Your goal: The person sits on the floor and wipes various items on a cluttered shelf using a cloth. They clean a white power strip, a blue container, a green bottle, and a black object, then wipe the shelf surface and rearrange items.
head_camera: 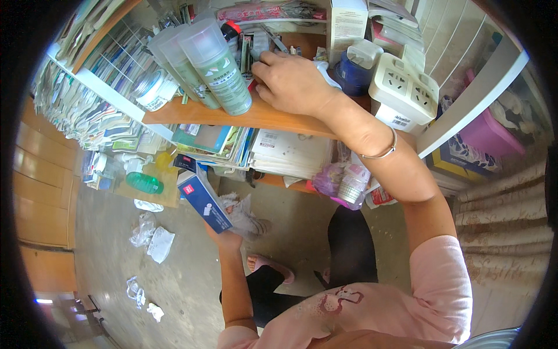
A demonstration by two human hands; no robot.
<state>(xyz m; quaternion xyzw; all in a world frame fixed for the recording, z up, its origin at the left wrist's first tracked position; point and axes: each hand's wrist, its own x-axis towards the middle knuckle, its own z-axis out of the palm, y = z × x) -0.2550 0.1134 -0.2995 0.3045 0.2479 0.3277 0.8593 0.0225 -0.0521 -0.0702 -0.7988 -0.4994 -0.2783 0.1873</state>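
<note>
My right hand reaches over the front of a wooden shelf, its fingers bent among small items; whether they grip anything is hidden. Just left of it stand several green spray cans with clear caps. To its right are a blue container and a white power socket block. Below the shelf, my left hand holds a blue and white cardboard box from its lower end, tilted. A grey cloth is beside or in the box; I cannot tell which.
Stacked books and papers fill the lower shelf. A purple bag with paper cups hangs near its right end. A green bottle lies at the left. Crumpled plastic and paper lie on the floor. A curtain is at the right.
</note>
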